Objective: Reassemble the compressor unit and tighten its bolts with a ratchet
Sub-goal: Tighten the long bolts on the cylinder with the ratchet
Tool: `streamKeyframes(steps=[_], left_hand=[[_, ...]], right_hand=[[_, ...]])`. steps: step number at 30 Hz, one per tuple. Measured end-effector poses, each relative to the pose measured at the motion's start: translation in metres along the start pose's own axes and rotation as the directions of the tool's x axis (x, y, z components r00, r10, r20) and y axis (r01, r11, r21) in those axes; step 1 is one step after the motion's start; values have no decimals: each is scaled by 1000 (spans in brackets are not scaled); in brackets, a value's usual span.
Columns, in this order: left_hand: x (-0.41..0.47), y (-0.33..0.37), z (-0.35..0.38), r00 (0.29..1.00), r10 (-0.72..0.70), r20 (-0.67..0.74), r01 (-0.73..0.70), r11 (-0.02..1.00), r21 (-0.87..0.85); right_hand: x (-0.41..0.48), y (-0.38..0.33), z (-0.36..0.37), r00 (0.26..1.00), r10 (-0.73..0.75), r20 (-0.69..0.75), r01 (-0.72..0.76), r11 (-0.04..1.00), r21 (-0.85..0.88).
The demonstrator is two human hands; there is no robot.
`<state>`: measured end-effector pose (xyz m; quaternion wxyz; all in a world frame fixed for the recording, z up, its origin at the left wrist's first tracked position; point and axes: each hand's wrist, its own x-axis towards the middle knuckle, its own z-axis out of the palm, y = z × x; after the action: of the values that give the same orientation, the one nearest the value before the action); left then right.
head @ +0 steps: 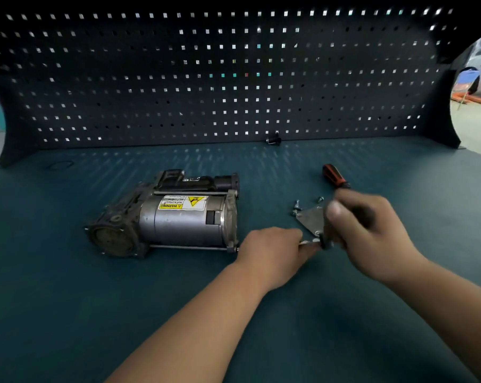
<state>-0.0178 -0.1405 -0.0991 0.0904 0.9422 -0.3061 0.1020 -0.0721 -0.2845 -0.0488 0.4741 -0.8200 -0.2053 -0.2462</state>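
The compressor (173, 217), a grey motor cylinder with a yellow warning label and a dirty cast head, lies on its side at the centre left of the teal mat. To its right lies a triangular metal cover plate (311, 219), with loose bolts (297, 206) beside its far edge. My right hand (369, 230) grips the ratchet (335, 176); its orange-and-black handle sticks out beyond my fingers and its head points down toward me. My left hand (272, 250) pinches a small shiny metal piece (309, 242) right at the ratchet head. Whether the two are joined is hidden by blur.
A dark pegboard (233, 78) closes off the back of the bench. A small black part (273, 140) lies at its foot. The teal mat (68, 299) covers the whole bench top. A workshop floor shows past the right edge.
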Motion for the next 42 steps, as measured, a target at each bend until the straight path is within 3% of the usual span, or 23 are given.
streamKeyframes(steps=[4, 6, 8, 9, 11, 13, 15, 16, 18, 21, 23, 26, 28, 30, 32, 34, 36, 37, 39, 40, 42], left_hand=[[-3, 0, 0, 1000, 22, 7, -22, 1000, 9], [-7, 2, 1, 999, 42, -24, -41, 999, 17], [-10, 3, 2, 996, 34, -82, -33, 999, 18], [-10, 3, 2, 994, 23, -111, -20, 999, 28], [-10, 3, 2, 991, 1, -133, 8, 998, 66], [-13, 5, 2, 993, -23, -115, 34, 994, 99], [-16, 7, 1, 995, -47, -85, 57, 992, 112], [-16, 7, 1, 995, -57, -76, 65, 992, 108], [-15, 5, 0, 995, -53, -80, 61, 993, 101], [-15, 2, -1, 997, -14, -74, 20, 996, 91], [-13, 1, 1, 998, -16, -62, 20, 998, 65], [-9, 1, -1, 996, -73, -60, 74, 997, 9], [-9, 1, -3, 997, -65, -36, 66, 998, 18], [-9, 2, -5, 998, -63, 23, 61, 997, 45], [-9, 1, -8, 996, -72, 59, 69, 996, 59], [-10, 3, -7, 997, -64, 42, 60, 995, 84], [-13, 5, -6, 997, -73, -30, 75, 993, 95], [-13, 5, -5, 994, -90, -61, 95, 992, 86], [-14, 5, -5, 991, -110, -81, 117, 989, 86], [-15, 5, -5, 991, -114, -73, 121, 988, 94], [-16, 4, -5, 991, -123, -55, 127, 987, 94]], right_hand=[[-42, 5, -7, 917, -224, 330, 269, 958, -97], [-35, 2, -4, 951, -213, 222, 243, 963, -114], [-14, -3, 3, 1000, -8, -21, 7, 998, -61], [2, -2, 5, 984, 134, -113, -137, 990, -20], [39, 6, 10, 880, 457, -133, -439, 887, 142], [65, 20, 16, 691, 723, 24, -696, 655, 294], [74, 42, 25, 508, 850, 141, -842, 454, 293], [74, 51, 31, 450, 877, 169, -877, 399, 266], [74, 63, 38, 406, 900, 159, -909, 379, 176], [75, 58, 37, 466, 882, 73, -876, 448, 178], [72, 41, 32, 605, 796, -18, -760, 583, 288], [43, -1, 27, 867, 481, -129, -438, 860, 261], [8, -15, 22, 965, 213, -155, -200, 975, 95], [-26, -20, 17, 999, -37, -23, 36, 998, -59], [-44, -20, 16, 969, -187, 158, 200, 978, -66], [-39, -17, 16, 970, -214, 117, 227, 968, -111], [-10, -14, 22, 992, 35, -117, -44, 996, -79], [8, -9, 25, 946, 250, -205, -247, 968, 40], [48, 9, 27, 758, 646, -94, -581, 733, 355], [62, 20, 31, 641, 768, 5, -701, 582, 413], [74, 44, 41, 476, 874, 99, -855, 433, 286]])
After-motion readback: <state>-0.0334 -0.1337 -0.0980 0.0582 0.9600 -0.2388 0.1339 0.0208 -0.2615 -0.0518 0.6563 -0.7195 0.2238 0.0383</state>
